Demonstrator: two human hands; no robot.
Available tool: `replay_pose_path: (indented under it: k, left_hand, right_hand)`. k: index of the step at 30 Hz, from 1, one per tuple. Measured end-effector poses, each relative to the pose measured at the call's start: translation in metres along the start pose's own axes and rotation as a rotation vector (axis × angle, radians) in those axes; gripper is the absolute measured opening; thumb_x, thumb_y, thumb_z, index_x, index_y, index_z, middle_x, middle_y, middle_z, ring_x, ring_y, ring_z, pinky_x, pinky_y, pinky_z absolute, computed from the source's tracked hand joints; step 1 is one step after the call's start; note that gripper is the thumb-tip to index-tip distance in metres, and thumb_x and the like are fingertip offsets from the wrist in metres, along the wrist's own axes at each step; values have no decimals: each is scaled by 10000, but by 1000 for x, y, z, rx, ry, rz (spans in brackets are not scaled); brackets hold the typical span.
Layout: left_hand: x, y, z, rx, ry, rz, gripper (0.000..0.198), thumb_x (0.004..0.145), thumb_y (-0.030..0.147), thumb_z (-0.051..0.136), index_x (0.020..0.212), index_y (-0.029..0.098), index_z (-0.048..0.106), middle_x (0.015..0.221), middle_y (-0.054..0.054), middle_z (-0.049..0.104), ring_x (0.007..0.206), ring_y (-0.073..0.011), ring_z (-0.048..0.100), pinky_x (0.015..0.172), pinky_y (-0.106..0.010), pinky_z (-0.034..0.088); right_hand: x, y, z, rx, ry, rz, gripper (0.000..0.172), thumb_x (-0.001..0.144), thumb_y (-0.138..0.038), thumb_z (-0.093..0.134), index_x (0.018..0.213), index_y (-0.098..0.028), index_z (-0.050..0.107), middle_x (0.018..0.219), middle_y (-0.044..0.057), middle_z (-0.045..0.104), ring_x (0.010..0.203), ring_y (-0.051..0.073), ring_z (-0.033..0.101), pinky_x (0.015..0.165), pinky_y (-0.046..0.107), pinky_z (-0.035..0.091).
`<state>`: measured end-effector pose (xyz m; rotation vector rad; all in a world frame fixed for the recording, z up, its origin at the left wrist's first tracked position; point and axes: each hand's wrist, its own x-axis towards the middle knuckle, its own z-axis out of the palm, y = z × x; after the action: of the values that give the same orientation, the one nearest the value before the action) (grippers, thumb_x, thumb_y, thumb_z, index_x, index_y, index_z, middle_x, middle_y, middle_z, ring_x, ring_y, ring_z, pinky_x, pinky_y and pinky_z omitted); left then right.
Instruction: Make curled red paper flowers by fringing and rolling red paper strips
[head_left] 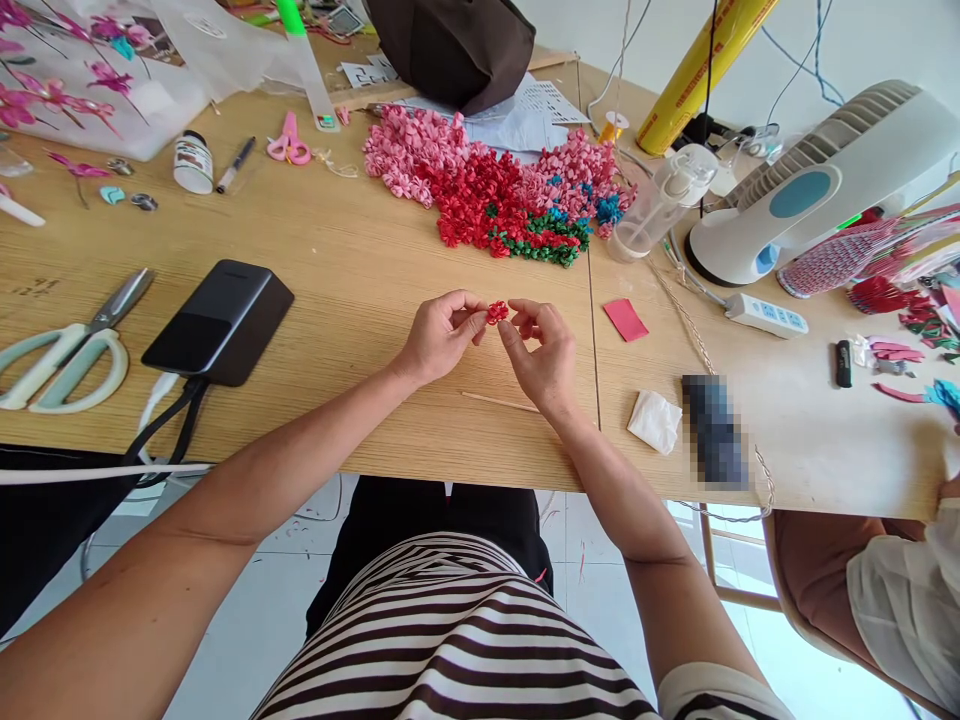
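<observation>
Two pairs of scissors: large shears (67, 372) with pale green handles lie at the left of the worktop (337, 260); small pink scissors (289, 142) lie farther back.

Beside the shears: a black power bank (221, 322) lies flat, its black cable running over the worktop's front edge.

Hands: the left hand (442, 338) and right hand (541, 358) are raised just above the worktop, fingertips closed from either side in a pinch.

Between the hands: a small red curled-paper flower (496, 313) is held in that pinch.

Below the hands: a thin wooden stick (499, 402) lies on the worktop.

Behind the hands: a heap of pink, red, green and blue paper curls (487, 190).

To the right: a red paper square (625, 320), a crumpled white tissue (656, 422), a white power strip (765, 315), a white-and-blue fan (817, 190).

Far right: a co-worker's white sleeve (911, 610).
</observation>
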<state>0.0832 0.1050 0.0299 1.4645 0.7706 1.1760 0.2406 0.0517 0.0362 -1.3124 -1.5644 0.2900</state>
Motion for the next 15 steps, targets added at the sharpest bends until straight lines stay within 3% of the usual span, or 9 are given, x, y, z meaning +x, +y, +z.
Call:
replay_pose_path:
  k: [6, 15]
  left_hand:
    - [-1, 1, 1, 27, 17, 9, 354, 804, 507, 823, 784, 172, 711, 611, 10, 618, 533, -88, 523, 545, -232, 391]
    - [-2, -1, 0, 51, -8, 42, 309, 840, 463, 794, 814, 168, 708, 634, 7, 613, 558, -97, 529, 573, -240, 398]
  right_hand:
    - [0, -4, -2, -26, 24, -82, 121, 977, -342, 633, 1011, -244, 697, 850, 8, 660, 784, 136, 589, 744, 310, 514]
    - [1, 5, -1, 16, 48, -78, 83, 951, -225, 614, 947, -230, 697, 833, -2, 664, 765, 125, 589, 705, 290, 507]
